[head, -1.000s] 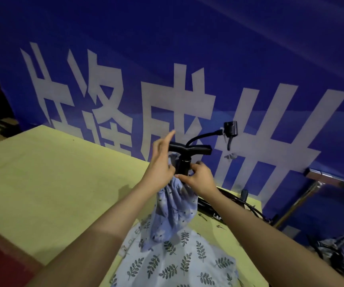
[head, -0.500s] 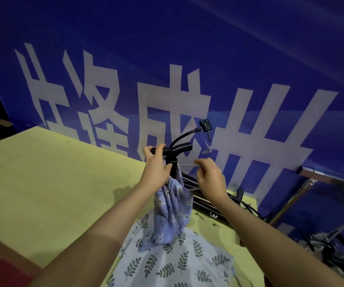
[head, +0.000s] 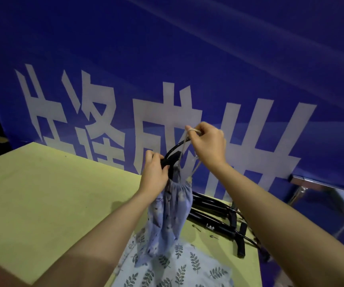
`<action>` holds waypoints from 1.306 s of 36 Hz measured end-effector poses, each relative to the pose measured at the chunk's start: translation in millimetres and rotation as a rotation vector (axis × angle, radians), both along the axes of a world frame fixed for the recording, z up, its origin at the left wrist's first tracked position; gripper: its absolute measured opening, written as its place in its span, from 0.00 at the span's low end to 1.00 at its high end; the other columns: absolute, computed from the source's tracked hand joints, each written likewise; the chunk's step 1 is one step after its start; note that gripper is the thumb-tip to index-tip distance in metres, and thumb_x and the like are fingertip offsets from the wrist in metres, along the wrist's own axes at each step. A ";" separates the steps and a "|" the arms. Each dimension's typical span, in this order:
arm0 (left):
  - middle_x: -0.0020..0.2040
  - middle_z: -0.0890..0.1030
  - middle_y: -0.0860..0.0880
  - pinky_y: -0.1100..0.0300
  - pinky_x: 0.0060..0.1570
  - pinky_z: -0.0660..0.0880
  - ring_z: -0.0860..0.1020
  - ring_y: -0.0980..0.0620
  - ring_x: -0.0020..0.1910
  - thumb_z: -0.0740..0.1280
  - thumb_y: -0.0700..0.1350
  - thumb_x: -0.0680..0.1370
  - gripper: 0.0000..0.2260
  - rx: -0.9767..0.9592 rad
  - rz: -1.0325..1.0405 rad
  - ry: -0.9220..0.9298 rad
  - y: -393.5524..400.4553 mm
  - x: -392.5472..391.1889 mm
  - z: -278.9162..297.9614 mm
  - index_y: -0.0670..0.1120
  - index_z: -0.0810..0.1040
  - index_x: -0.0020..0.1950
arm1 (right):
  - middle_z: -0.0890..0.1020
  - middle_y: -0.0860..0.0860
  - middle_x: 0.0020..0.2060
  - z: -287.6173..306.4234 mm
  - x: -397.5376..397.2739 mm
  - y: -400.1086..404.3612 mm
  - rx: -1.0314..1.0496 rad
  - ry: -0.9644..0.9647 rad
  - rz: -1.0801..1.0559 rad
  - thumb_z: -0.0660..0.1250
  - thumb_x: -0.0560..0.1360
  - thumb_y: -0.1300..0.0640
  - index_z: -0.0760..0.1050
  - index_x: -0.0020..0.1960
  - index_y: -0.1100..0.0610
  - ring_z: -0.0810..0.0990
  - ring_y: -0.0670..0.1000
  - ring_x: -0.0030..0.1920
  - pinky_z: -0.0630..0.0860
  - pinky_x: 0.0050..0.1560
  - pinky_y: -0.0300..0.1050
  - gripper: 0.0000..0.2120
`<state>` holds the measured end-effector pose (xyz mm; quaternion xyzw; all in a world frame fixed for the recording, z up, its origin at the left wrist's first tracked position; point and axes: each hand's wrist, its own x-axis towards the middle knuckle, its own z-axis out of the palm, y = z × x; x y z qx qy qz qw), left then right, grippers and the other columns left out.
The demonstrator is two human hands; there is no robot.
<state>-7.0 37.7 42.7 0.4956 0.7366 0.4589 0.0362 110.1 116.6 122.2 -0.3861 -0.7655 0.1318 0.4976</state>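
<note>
The left hand (head: 154, 179) grips the pump handle (head: 172, 158) to steady the bag (head: 167, 216); the right hand (head: 208, 146) pinches the drawstring (head: 185, 141) to cinch it.

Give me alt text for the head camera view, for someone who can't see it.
A person's left hand grips a black pump handle poking out of a blue floral drawstring bag, while the right hand pulls its cord upward. More black pumps lie on the yellow-green table before a blue banner.

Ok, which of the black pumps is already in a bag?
The upright pump, sheathed in the blue flowered bag, handle sticking out, drawstring pulled up. The other pumps lie bare on the table.
</note>
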 end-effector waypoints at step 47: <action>0.61 0.75 0.43 0.54 0.43 0.68 0.78 0.43 0.56 0.57 0.60 0.79 0.26 -0.692 0.123 0.498 18.2 18.9 50.1 0.43 0.59 0.67 | 0.66 0.45 0.22 49.6 -13.0 -20.3 0.030 0.219 0.017 0.62 0.79 0.53 0.62 0.27 0.51 0.64 0.45 0.24 0.63 0.28 0.42 0.22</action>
